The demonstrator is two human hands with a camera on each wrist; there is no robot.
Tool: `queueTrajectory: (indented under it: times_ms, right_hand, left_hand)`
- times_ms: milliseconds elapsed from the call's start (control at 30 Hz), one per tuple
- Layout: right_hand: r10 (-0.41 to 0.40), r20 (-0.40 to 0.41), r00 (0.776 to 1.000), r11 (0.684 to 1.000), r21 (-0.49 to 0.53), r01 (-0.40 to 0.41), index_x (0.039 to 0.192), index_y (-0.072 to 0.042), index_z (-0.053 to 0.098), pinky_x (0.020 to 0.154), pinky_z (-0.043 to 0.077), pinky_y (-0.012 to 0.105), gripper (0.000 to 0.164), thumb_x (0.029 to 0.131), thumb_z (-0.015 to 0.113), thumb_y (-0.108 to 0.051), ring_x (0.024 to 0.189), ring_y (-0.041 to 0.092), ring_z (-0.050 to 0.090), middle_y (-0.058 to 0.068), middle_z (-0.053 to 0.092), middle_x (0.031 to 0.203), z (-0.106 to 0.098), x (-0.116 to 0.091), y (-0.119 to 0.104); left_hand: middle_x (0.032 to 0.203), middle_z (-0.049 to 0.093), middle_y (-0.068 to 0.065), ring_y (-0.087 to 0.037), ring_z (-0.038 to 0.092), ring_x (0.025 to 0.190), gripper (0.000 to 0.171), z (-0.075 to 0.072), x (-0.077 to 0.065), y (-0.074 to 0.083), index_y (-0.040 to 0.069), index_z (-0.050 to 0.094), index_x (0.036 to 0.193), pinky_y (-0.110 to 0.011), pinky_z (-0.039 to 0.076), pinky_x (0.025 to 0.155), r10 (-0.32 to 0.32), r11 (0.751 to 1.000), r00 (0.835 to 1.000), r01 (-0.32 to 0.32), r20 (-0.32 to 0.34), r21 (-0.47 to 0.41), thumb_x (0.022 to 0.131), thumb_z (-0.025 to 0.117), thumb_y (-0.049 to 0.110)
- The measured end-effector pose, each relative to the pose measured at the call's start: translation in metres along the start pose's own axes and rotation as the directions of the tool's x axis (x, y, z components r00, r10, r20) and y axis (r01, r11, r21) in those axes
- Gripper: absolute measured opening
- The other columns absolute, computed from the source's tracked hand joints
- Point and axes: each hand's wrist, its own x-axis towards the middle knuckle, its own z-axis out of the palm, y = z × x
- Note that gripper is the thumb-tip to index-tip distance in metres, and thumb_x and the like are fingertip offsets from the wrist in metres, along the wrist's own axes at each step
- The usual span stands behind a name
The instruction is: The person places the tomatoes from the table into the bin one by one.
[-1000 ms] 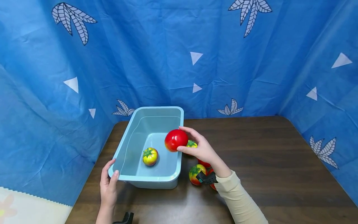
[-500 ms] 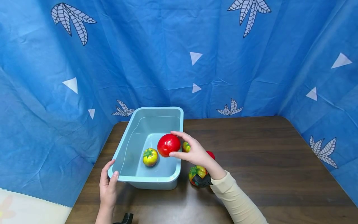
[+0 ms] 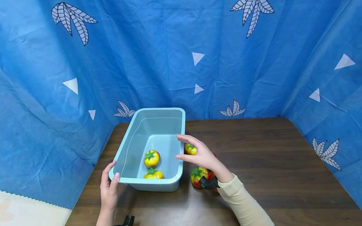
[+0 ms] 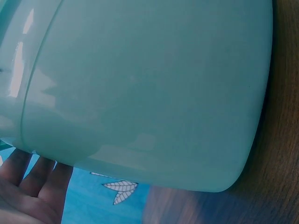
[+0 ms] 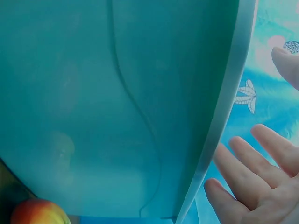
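In the head view my left hand (image 3: pixel 109 191) grips the near left corner of a light blue plastic bin (image 3: pixel 147 180), thumb over its rim. The left wrist view has its fingers (image 4: pixel 56 186) against the bin's outer wall. Two toy tomatoes lie inside: a yellow-red one (image 3: pixel 151 158) with a green leafy top, and another tomato (image 3: pixel 154 174) partly hidden by the near rim. Over the bin's right rim my right hand (image 3: pixel 200 153) holds nothing, thumb and fingers apart. Outside, beneath that arm, are a yellow tomato (image 3: pixel 190 149), a red-yellow tomato (image 3: pixel 199 176) and partly covered red ones.
A dark wooden table (image 3: pixel 268 163) carries everything and stretches away to the right. Blue patterned cloth (image 3: pixel 212 69) hangs behind and along both sides. Black straps (image 3: pixel 209 183) sit at the wrists. Pale cloth (image 3: pixel 34 207) shows at the lower left.
The red tomato in my right hand moved left over the bin and was let go; it now lies near the front wall, green top showing. My right hand drew back slightly right. The left hand stayed.
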Motion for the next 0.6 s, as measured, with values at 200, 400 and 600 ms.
queueTrajectory:
  times_ms: [200, 400, 600]
  right_hand:
    - [0.035, 0.001, 0.999, 0.999, 0.020, -0.035, 0.137, -0.015, 0.048, 0.097, 0.037, 0.048, 0.061, 0.081, 0.073, -0.015, 0.127, 0.022, 0.042, 0.000, 0.047, 0.139, -0.006, -0.006, -0.005]
    - [0.050, -0.018, 0.999, 0.998, 0.026, -0.049, 0.135, -0.022, 0.050, 0.094, 0.039, 0.049, 0.060, 0.081, 0.074, -0.021, 0.124, 0.020, 0.043, -0.007, 0.047, 0.137, -0.012, -0.013, 0.005]
    - [0.080, -0.056, 0.995, 0.997, -0.011, -0.081, 0.134, -0.030, 0.049, 0.096, 0.034, 0.057, 0.060, 0.080, 0.075, -0.030, 0.126, 0.019, 0.041, -0.009, 0.048, 0.136, -0.020, -0.023, 0.009]
  left_hand:
    - [0.132, 0.043, -0.005, -0.018, 0.039, 0.115, 0.044, 0.000, 0.000, 0.002, -0.002, 0.042, 0.136, -0.018, 0.034, 0.089, 0.001, 1.000, 1.000, -0.001, -0.001, -0.010, 0.092, 0.041, -0.008]
    - [0.132, 0.042, -0.005, -0.017, 0.040, 0.116, 0.043, -0.001, 0.001, 0.004, -0.002, 0.042, 0.136, -0.017, 0.035, 0.088, -0.035, 0.999, 0.999, 0.035, -0.018, 0.019, 0.093, 0.042, -0.006]
    - [0.132, 0.042, -0.005, -0.017, 0.040, 0.116, 0.043, -0.001, 0.002, 0.005, -0.002, 0.041, 0.136, -0.018, 0.034, 0.089, -0.052, 0.998, 0.998, 0.053, -0.019, 0.027, 0.093, 0.042, -0.006]
